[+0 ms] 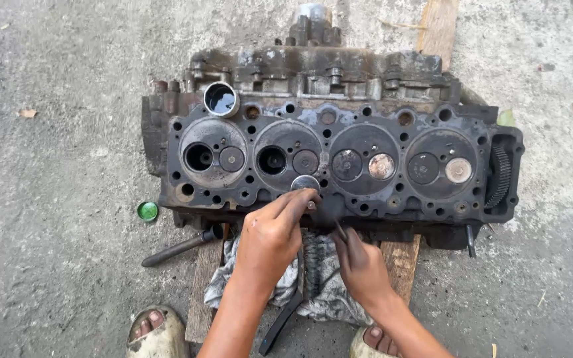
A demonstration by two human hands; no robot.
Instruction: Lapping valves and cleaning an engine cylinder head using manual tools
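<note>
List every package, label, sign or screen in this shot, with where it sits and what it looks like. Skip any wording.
None in view: no package, label, sign or screen.
Nearest to packaging: a small round green cap on the concrete ground, left of the dark, greasy cylinder head.
A grey rag lies crumpled under the hands, on wooden planks.
The left hand pinches a round metal valve at the head's near edge.

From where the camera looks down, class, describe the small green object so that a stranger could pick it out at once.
Start at the big, dark, greasy cylinder head resting on wooden planks on the concrete floor. Go to its near left corner; just beyond it on the bare concrete lies a small round cap. It is the only bright, glossy green thing there.
</note>
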